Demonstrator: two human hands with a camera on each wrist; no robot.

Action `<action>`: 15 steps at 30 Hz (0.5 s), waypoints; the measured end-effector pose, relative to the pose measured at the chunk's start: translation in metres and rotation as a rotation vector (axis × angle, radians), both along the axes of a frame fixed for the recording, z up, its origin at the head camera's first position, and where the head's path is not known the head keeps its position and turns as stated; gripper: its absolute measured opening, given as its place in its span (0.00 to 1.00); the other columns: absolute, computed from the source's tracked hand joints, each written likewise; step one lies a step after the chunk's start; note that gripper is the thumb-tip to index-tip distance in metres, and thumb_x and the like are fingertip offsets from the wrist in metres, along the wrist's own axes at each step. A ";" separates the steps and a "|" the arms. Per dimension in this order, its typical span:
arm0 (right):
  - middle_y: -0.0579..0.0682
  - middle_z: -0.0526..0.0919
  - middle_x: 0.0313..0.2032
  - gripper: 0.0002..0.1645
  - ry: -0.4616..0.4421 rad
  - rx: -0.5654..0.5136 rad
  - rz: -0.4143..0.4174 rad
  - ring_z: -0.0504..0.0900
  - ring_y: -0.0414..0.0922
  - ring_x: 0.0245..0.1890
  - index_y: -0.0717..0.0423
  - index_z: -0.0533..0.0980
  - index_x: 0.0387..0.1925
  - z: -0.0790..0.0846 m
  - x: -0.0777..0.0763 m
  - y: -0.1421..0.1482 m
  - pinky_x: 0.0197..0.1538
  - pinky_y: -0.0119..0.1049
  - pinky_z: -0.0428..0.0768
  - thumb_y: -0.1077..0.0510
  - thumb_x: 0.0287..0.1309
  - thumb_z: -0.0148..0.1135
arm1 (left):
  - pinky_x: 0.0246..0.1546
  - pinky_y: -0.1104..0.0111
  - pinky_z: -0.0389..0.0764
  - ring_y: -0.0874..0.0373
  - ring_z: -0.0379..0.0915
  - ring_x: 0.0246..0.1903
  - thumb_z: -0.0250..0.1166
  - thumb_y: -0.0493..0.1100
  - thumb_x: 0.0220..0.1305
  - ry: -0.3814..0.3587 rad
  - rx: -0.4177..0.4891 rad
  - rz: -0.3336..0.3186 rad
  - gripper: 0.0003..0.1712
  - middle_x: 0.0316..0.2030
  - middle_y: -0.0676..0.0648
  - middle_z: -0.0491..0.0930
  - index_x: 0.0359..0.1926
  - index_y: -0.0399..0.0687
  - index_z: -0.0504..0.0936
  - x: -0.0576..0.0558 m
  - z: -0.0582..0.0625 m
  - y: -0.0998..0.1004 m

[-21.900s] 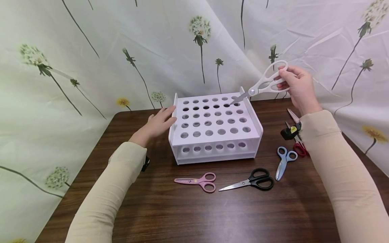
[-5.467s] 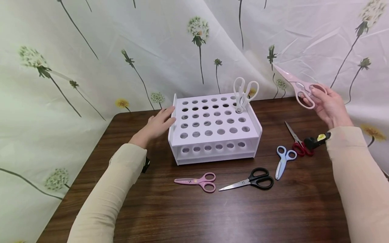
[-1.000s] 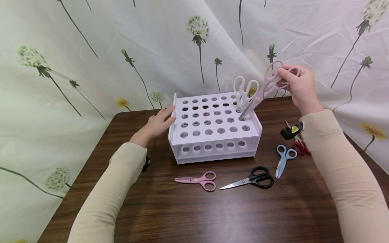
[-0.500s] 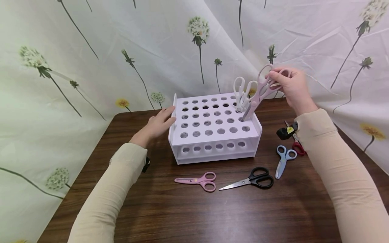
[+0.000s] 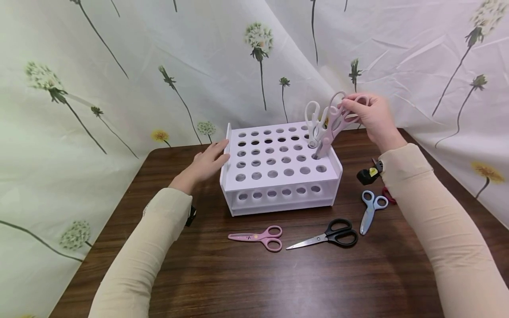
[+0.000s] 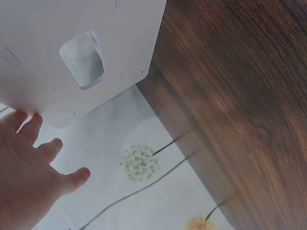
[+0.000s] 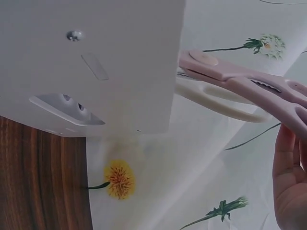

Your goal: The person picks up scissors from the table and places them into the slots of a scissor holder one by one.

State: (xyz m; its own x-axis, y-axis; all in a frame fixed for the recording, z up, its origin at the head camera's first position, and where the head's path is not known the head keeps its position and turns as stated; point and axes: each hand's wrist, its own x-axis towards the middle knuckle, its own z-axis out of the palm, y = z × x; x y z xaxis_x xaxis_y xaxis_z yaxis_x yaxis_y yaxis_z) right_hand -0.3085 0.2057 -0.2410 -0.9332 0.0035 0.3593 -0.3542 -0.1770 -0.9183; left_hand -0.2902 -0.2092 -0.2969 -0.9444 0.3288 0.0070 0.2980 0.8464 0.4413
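Note:
My right hand (image 5: 372, 115) pinches the handles of pale pink scissors (image 5: 329, 132), which lean with their blades down in a hole near the right side of a white rack (image 5: 278, 164). In the right wrist view the pale pink scissors (image 7: 240, 79) stick up past the rack's side wall (image 7: 129, 62), and the fingers (image 7: 288, 158) sit at their handle loops. White scissors (image 5: 312, 119) stand handles up in the hole just behind. My left hand (image 5: 204, 162) rests its fingertips against the rack's left side; the left wrist view shows its fingers (image 6: 29, 129) extended at the wall's edge.
On the brown table (image 5: 254, 282) in front of the rack lie pink scissors (image 5: 256, 237) and black-handled scissors (image 5: 326, 235). Light blue scissors (image 5: 371, 212) lie to the right, with red-handled scissors (image 5: 389, 195) mostly hidden by my right sleeve. A flower-print cloth (image 5: 191, 53) hangs behind.
White scissors, earlier in my right hand, now stand in the rack. The pale pink scissors came from the right to a hole; over the last second their blades sank deeper. The left hand stayed put.

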 end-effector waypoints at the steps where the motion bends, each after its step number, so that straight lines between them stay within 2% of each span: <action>1: 0.50 0.83 0.24 0.02 0.002 0.006 0.001 0.80 0.43 0.20 0.59 0.83 0.29 -0.001 0.000 0.000 0.27 0.30 0.79 0.66 0.50 0.67 | 0.61 0.45 0.34 0.50 0.32 0.69 0.40 0.56 0.71 0.000 0.000 0.000 0.33 0.70 0.49 0.45 0.72 0.53 0.46 0.000 0.000 0.000; 9: 0.48 0.83 0.25 0.03 -0.026 0.070 -0.005 0.80 0.41 0.23 0.60 0.83 0.29 -0.004 -0.003 -0.003 0.27 0.30 0.78 0.63 0.50 0.67 | 0.61 0.45 0.33 0.50 0.31 0.69 0.39 0.57 0.71 -0.003 -0.004 0.000 0.33 0.70 0.49 0.45 0.72 0.53 0.46 0.000 0.000 0.000; 15: 0.47 0.82 0.25 0.01 -0.045 0.111 -0.014 0.80 0.40 0.22 0.54 0.83 0.28 -0.006 -0.005 -0.005 0.27 0.28 0.78 0.63 0.51 0.67 | 0.61 0.45 0.33 0.51 0.31 0.69 0.39 0.57 0.71 -0.008 -0.005 -0.002 0.34 0.70 0.49 0.44 0.72 0.54 0.45 0.000 -0.001 -0.001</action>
